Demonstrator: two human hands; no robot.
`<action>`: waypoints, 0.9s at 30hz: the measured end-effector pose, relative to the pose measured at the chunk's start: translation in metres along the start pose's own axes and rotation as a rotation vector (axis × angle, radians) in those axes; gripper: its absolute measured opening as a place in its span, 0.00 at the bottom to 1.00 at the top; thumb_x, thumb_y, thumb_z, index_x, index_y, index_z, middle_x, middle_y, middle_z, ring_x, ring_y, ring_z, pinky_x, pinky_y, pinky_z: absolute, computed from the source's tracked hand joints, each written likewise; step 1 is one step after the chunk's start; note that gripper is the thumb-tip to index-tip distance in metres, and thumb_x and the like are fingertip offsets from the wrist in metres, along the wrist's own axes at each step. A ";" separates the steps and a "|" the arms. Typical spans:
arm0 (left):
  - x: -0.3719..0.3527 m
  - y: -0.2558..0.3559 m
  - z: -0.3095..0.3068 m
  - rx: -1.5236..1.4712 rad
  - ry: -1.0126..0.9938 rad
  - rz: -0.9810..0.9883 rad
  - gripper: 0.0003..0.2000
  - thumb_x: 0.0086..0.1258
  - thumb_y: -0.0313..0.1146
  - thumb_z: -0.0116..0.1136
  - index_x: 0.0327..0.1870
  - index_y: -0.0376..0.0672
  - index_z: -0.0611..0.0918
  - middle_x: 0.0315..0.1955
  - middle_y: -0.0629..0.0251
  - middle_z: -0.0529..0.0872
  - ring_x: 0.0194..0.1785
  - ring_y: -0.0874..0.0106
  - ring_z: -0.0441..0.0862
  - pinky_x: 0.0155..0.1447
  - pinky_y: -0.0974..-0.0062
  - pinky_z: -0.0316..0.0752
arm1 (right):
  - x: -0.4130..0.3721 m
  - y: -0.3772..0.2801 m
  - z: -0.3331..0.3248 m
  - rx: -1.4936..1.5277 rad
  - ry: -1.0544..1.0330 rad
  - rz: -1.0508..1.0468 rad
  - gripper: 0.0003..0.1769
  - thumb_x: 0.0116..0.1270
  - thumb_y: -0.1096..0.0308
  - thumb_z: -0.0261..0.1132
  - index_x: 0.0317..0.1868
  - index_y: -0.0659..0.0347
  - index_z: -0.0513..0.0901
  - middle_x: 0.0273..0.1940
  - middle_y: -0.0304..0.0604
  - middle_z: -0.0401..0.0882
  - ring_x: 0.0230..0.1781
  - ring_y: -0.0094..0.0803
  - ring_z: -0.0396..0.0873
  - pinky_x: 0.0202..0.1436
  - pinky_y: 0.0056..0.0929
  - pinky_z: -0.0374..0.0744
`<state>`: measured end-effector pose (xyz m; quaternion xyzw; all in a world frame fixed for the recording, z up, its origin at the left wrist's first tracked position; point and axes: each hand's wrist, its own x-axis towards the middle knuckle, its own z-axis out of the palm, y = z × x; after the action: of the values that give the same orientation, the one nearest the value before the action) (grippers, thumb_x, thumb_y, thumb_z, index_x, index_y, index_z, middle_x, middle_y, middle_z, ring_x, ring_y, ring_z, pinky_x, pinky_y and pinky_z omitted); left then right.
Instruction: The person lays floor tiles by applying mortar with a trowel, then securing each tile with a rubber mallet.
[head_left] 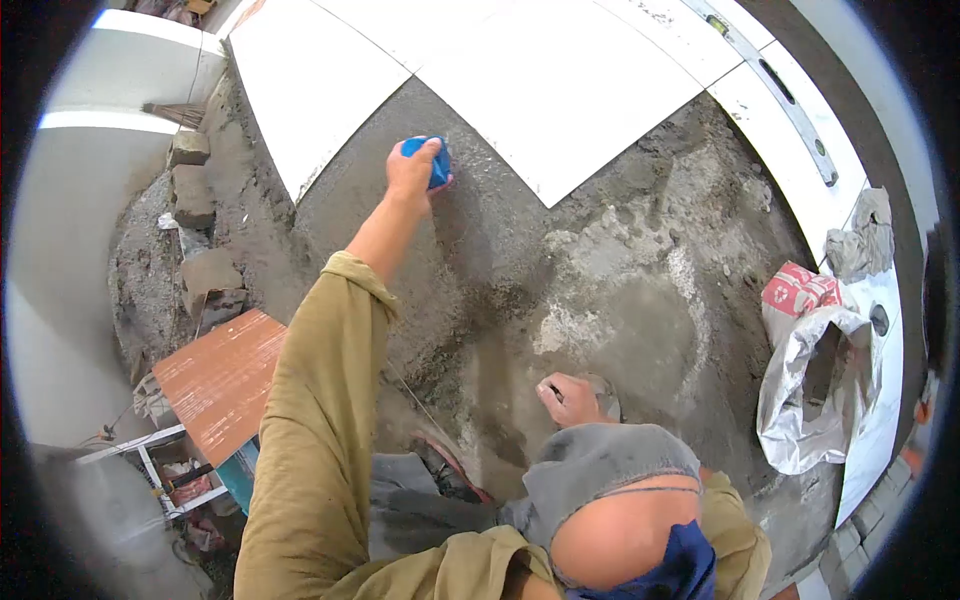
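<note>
Stretched forward over the wet grey mortar (370, 170), my left hand (408, 175) is closed round a small blue plastic container (439, 166). White floor tiles (560, 90) lie just beyond it, their corners bordering the mortar. My right hand (568, 399) is low beside my bent knee, with its fingers curled. A dark bit shows in that grip, and a rounded grey edge (607, 398) sticks out beside it, but the knee hides the rest. Rough, partly powdery mortar (640, 300) spreads around the right hand.
A spirit level (780, 95) lies on the tiles at the upper right. Below it stands an open white sack (815, 390) with a red-and-white packet (800, 290). Broken bricks (195, 195) line the left wall, near a brown board (222, 380) and a metal frame (150, 465).
</note>
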<state>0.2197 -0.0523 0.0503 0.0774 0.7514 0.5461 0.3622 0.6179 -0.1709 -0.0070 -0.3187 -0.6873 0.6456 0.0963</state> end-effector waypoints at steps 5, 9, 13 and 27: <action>0.002 0.039 -0.028 0.443 -0.398 -0.222 0.21 0.58 0.42 0.70 0.51 0.47 0.80 0.44 0.64 0.81 0.42 0.72 0.80 0.38 0.71 0.83 | 0.001 -0.001 0.000 -0.113 -0.040 0.034 0.09 0.64 0.64 0.63 0.34 0.63 0.81 0.28 0.50 0.79 0.28 0.45 0.78 0.34 0.36 0.75; 0.047 0.044 -0.024 0.602 -0.468 -0.152 0.17 0.59 0.36 0.69 0.49 0.48 0.80 0.43 0.64 0.81 0.40 0.70 0.81 0.37 0.71 0.83 | 0.004 -0.009 -0.003 -0.037 -0.020 0.039 0.10 0.65 0.64 0.62 0.34 0.63 0.81 0.28 0.50 0.78 0.28 0.44 0.78 0.34 0.36 0.75; 0.113 0.041 -0.028 0.231 0.074 -0.014 0.13 0.60 0.32 0.67 0.45 0.46 0.79 0.40 0.60 0.81 0.36 0.66 0.80 0.33 0.71 0.83 | 0.005 -0.012 -0.008 -0.032 -0.060 0.076 0.09 0.68 0.66 0.59 0.35 0.64 0.78 0.30 0.55 0.77 0.30 0.51 0.78 0.34 0.40 0.76; -0.101 -0.043 -0.042 0.948 -0.620 0.125 0.26 0.66 0.58 0.57 0.42 0.38 0.78 0.31 0.55 0.83 0.36 0.61 0.81 0.40 0.64 0.75 | 0.005 -0.010 0.001 -0.049 -0.052 0.016 0.09 0.65 0.66 0.62 0.34 0.64 0.80 0.27 0.49 0.77 0.25 0.40 0.76 0.31 0.33 0.73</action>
<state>0.2781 -0.1525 0.0652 0.4326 0.7668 0.1213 0.4583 0.6102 -0.1681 0.0013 -0.3098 -0.7024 0.6375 0.0653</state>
